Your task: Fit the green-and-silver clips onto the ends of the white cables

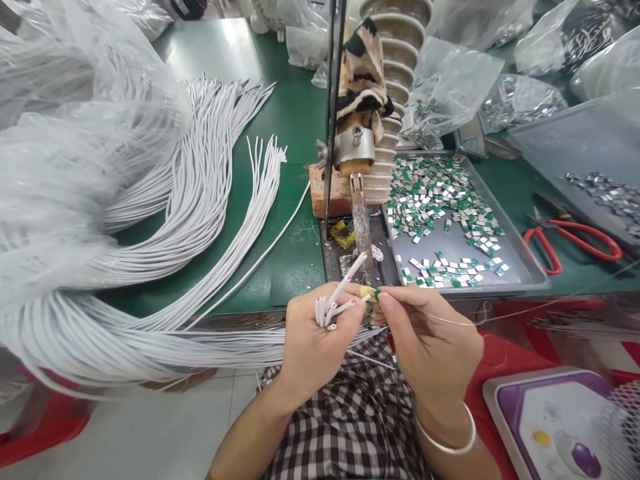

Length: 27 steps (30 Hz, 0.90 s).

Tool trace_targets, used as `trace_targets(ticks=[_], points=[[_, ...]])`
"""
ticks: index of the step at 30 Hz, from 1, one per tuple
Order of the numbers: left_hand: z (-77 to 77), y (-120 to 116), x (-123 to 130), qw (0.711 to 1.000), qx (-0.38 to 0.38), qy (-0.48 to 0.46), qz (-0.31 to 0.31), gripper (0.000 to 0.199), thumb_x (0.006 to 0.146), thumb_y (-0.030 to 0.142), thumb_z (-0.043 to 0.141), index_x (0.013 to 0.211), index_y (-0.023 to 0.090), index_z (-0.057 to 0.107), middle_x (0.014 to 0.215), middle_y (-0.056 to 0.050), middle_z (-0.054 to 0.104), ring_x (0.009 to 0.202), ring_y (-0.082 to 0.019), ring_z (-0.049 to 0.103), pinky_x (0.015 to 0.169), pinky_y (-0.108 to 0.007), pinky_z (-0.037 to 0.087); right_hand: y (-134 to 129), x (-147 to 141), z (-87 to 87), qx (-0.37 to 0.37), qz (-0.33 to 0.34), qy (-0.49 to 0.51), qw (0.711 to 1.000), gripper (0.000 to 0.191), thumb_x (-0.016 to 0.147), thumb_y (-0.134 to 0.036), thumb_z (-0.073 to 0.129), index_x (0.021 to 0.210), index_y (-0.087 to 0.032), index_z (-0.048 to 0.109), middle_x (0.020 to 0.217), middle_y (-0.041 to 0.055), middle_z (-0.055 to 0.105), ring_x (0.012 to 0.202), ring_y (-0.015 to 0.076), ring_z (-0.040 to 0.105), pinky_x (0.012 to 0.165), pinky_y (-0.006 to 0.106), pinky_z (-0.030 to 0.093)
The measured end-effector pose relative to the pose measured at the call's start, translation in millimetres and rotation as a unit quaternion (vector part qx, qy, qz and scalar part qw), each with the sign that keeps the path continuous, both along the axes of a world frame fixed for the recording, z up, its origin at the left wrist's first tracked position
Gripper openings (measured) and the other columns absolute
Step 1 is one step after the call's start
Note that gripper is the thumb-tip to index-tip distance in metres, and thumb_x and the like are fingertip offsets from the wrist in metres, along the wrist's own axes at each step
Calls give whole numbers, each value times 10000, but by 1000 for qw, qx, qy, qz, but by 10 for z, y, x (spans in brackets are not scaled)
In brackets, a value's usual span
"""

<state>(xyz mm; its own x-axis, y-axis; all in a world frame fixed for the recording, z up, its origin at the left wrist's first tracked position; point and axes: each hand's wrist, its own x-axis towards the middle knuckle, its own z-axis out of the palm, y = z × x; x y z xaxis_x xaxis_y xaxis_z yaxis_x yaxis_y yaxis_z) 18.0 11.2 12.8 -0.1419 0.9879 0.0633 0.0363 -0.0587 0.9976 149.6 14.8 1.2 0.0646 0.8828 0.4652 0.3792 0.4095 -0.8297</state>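
In the head view my left hand [320, 347] is closed round several white cables [330, 313], whose cut ends stick up out of the fist. One cable end leans toward the soldering iron tip [361, 220] just above. My right hand [430, 340] pinches a small green circuit board [376, 294] between thumb and forefinger, against the end of a cable at my left fingertips. Something yellow covers a left fingertip. A thin strand of solder wire [450, 321] trails rightward from my right hand. Whether board and cable are joined I cannot tell.
Bundles of white cable [200, 200] lie on the left under plastic. A metal tray [520, 267] of small boards stands right of the iron, with red-handled pliers [575, 233] beyond. A brick [325, 193] and ribbed hose [400, 60] flank the iron.
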Motion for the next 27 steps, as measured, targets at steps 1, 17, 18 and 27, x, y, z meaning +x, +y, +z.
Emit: trace_targets(ticks=[1,17,18,27], points=[[3,-4,-3,1000,3,3,3,177,801,85,619,652,172,658,805,12,787,657,-90,680,636,-161,521,-10,6,-7,8,2,-16,1000,157,898,-109,616,980,-220,691,763,-41,710,608,56,655,607,143,561],[92,55,-26,999,28,0,38,165,814,96,626,674,177,663,833,20,772,599,-73,616,638,-177,518,102,-48,159,189,-72,-122,972,254,822,-23,694,974,-224,724,933,18,741,860,144,705,796,289,602],[101,52,-27,999,27,-3,38,165,813,93,627,676,178,664,833,22,772,594,-71,614,639,-176,519,98,-49,166,188,-72,-123,972,256,822,-23,693,972,-229,724,935,16,741,856,144,706,787,289,603],[35,-9,-73,999,25,-20,23,195,831,54,619,699,189,668,872,25,771,780,-90,701,729,-161,525,34,34,139,105,39,-29,993,197,890,-52,549,960,-176,684,876,33,688,846,143,677,724,282,562]])
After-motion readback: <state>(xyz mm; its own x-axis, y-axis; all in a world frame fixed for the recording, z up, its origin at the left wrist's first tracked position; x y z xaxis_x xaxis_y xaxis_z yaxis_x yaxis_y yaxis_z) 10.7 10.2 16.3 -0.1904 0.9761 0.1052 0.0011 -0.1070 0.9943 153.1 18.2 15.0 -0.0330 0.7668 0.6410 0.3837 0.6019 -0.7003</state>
